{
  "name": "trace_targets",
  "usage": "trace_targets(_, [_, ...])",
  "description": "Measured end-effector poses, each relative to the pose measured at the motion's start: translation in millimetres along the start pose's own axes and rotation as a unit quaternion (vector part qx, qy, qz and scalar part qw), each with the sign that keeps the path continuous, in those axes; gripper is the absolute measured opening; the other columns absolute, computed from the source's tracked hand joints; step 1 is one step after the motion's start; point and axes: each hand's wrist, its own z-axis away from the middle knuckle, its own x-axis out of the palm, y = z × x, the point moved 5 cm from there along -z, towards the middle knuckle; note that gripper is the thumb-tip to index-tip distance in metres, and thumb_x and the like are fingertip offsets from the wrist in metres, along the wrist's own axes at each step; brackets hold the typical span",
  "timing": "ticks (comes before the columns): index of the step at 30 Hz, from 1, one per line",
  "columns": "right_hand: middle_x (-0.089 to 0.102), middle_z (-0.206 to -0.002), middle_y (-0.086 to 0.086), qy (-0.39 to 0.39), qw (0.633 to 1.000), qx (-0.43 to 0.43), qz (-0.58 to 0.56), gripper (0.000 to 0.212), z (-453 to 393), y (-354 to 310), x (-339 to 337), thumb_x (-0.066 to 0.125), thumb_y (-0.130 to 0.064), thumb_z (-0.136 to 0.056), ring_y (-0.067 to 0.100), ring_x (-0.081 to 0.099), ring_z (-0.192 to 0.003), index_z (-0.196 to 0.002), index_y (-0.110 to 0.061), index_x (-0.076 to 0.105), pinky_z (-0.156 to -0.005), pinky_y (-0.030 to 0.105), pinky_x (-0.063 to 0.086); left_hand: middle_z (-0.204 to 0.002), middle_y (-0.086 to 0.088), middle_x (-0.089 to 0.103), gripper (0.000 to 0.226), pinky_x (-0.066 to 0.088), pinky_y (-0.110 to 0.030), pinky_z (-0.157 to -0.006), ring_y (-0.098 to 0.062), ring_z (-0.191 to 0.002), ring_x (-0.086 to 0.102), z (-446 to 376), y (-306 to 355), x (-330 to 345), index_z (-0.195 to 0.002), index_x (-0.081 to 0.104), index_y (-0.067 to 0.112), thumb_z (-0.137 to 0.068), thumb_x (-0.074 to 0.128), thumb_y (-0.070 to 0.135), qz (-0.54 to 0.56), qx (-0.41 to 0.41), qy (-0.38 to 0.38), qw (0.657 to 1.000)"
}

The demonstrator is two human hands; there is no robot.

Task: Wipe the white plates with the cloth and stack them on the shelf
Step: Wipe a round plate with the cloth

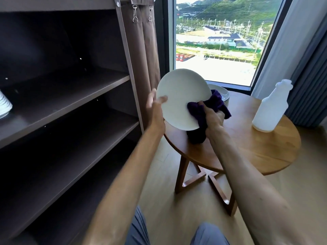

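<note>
Plate (180,96) and cloth (203,114) met in the air above the near-left edge of the round wooden desk (247,147), just in front of the person's two outstretched bare arms. That white plate stood tilted up on edge, its flat face turned toward the camera and slightly upward, its longer visible axis running from upper left to lower right. At its left rim the left hand (155,110) gripped it, thumb lying across the face and the fingers (151,96) curled behind the rim. At the lower right the right hand (212,119) was clenched round the bunched purple cloth, pressing it against the plate's lower right edge, with cloth hanging below the hand down to the desk top.

Behind the held plate, a stack of white plates (223,96) sat on the far-left part of the desk, partly hidden by the cloth. Farther right on the desk stood a white spray bottle (270,108), upright, well apart from the stack.

To the left rose the dark brown shelf (67,101), its boards running away toward the window; at the left frame edge a few white plates (4,105) rested on the middle board. Beyond the desk was the window (221,41).
</note>
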Motion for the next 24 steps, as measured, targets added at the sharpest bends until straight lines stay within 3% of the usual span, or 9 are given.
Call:
trace_targets(3, [0.075, -0.095, 0.009, 0.054, 0.998, 0.03, -0.032, 0.024, -2, 19, 3, 0.086, -0.01, -0.077, 0.022, 0.075, -0.08, -0.093, -0.011, 0.068, -0.071, 0.039, 0.063, -0.141, -0.005, 0.059, 0.059, 0.05, -0.041, -0.109, -0.02, -0.124, 0.06, 29, -28, 14, -0.145, 0.045, 0.021, -0.093, 0.068, 0.006, -0.07, 0.052, 0.059, 0.994])
trace_targets(6, [0.077, -0.1, 0.014, 0.053, 0.995, 0.062, -0.065, 0.04, 1, 34, -1, 0.091, -0.013, -0.072, 0.027, 0.076, -0.086, -0.105, -0.005, 0.07, -0.079, 0.046, 0.063, -0.146, -0.006, 0.052, 0.053, 0.048, -0.033, -0.11, -0.013, -0.123, 0.053, 27, -27, 20, -0.155, 0.034, 0.018, -0.105, 0.048, 0.005, -0.149, 0.092, 0.06, 0.983])
trace_targets(10, [0.075, -0.1, 0.013, 0.056, 0.996, 0.043, -0.051, 0.041, -8, 26, -24, 0.092, -0.012, -0.069, 0.032, 0.074, -0.092, -0.101, -0.007, 0.068, -0.079, 0.047, 0.062, -0.13, -0.007, 0.059, 0.046, 0.055, -0.03, -0.089, -0.023, -0.121, 0.055, -4, 2, 6, -0.146, 0.045, 0.019, -0.103, 0.045, 0.001, -0.31, 0.079, -0.116, 0.94])
trace_targets(12, [0.075, -0.103, 0.014, 0.025, 0.999, 0.025, -0.039, 0.042, -11, 20, -27, 0.09, -0.007, -0.071, 0.034, 0.074, -0.097, -0.107, -0.004, 0.07, -0.079, 0.047, 0.063, -0.125, -0.006, 0.063, 0.048, 0.053, -0.027, -0.083, -0.026, -0.119, 0.06, -18, 9, -3, -0.143, 0.049, 0.02, -0.099, 0.05, 0.0, -0.328, 0.038, -0.168, 0.929])
trace_targets(14, [0.075, -0.101, 0.012, 0.041, 0.999, 0.022, -0.028, 0.031, -11, 18, -24, 0.088, -0.006, -0.074, 0.029, 0.074, -0.091, -0.099, -0.009, 0.069, -0.074, 0.043, 0.064, -0.127, 0.001, 0.061, 0.058, 0.053, -0.023, -0.08, -0.019, -0.112, 0.063, -17, 11, -4, -0.149, 0.046, 0.023, -0.096, 0.059, 0.003, -0.267, 0.03, -0.135, 0.954])
trace_targets(16, [0.074, -0.094, 0.008, 0.09, 0.994, 0.047, -0.036, 0.026, -10, 21, -17, 0.088, -0.012, -0.076, 0.022, 0.073, -0.079, -0.089, -0.013, 0.066, -0.068, 0.04, 0.063, -0.129, 0.003, 0.056, 0.066, 0.054, -0.022, -0.083, -0.009, -0.106, 0.06, -3, -4, -2, -0.151, 0.039, 0.024, -0.093, 0.066, 0.005, -0.195, 0.049, -0.04, 0.979])
trace_targets(20, [0.074, -0.085, 0.01, 0.144, 0.979, 0.105, -0.095, 0.028, 0, 35, 3, 0.092, -0.021, -0.073, 0.023, 0.072, -0.066, -0.086, -0.01, 0.07, -0.062, 0.04, 0.062, -0.126, 0.009, 0.059, 0.042, 0.046, -0.012, -0.095, -0.013, -0.116, 0.059, 30, -57, 26, -0.142, 0.047, 0.022, -0.102, 0.057, 0.013, -0.109, 0.044, 0.035, 0.992])
trace_targets(22, [0.075, -0.085, 0.011, 0.115, 0.98, 0.106, -0.121, 0.025, 2, 38, 9, 0.09, -0.014, -0.075, 0.022, 0.072, -0.06, -0.09, -0.007, 0.072, -0.059, 0.04, 0.062, -0.125, 0.005, 0.066, 0.037, 0.051, -0.033, -0.105, -0.018, -0.116, 0.064, 26, -57, 23, -0.134, 0.056, 0.022, -0.098, 0.054, 0.018, -0.107, 0.05, 0.065, 0.991])
trace_targets(24, [0.075, -0.089, 0.01, 0.096, 0.983, 0.097, -0.12, 0.026, 6, 32, 4, 0.089, -0.012, -0.075, 0.023, 0.073, -0.066, -0.095, -0.006, 0.073, -0.064, 0.042, 0.063, -0.114, -0.001, 0.07, 0.031, 0.056, -0.048, -0.098, -0.02, -0.107, 0.066, 22, -47, 12, -0.118, 0.063, 0.022, -0.091, 0.052, 0.012, -0.139, 0.076, 0.047, 0.986])
